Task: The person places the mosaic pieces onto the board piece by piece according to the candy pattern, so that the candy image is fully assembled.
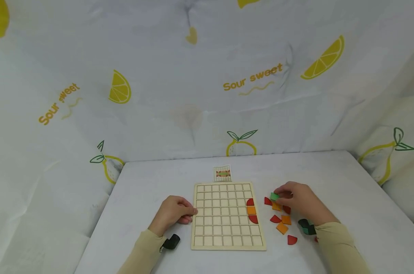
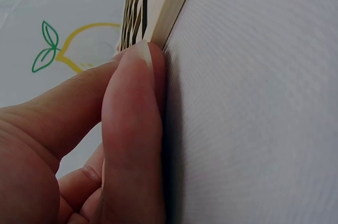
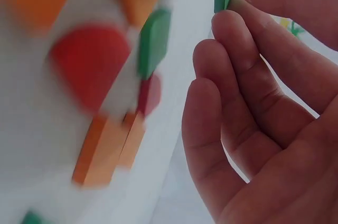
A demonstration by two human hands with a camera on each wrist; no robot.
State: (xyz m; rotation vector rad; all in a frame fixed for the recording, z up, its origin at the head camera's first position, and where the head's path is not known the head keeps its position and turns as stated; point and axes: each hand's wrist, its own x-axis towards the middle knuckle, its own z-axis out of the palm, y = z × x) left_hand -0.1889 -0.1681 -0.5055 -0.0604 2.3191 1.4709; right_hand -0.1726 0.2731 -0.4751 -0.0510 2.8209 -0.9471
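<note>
A wooden grid board point(image 1: 227, 239) lies flat in front of the person. My left hand point(image 1: 174, 211) pinches its left edge between thumb and index finger; the left wrist view shows the thumb point(image 2: 132, 108) right at the side of the board point(image 2: 169, 7). Over on the right, my right hand point(image 1: 300, 199) holds a green square tile point(image 1: 274, 196) by its fingertips, above a scatter of loose pieces. Two red quarter-round tiles point(image 1: 253, 219) and an orange square tile point(image 1: 251, 210) between them sit in cells of the board's right column.
Loose orange squares point(image 1: 282, 228), red quarter-rounds point(image 1: 292, 239) and green pieces are spread right of the board, some partly behind the right arm. A small pattern card point(image 1: 222, 179) lies beyond the board's far edge. White lemon-print cloth point(image 1: 179, 125) hangs behind the table.
</note>
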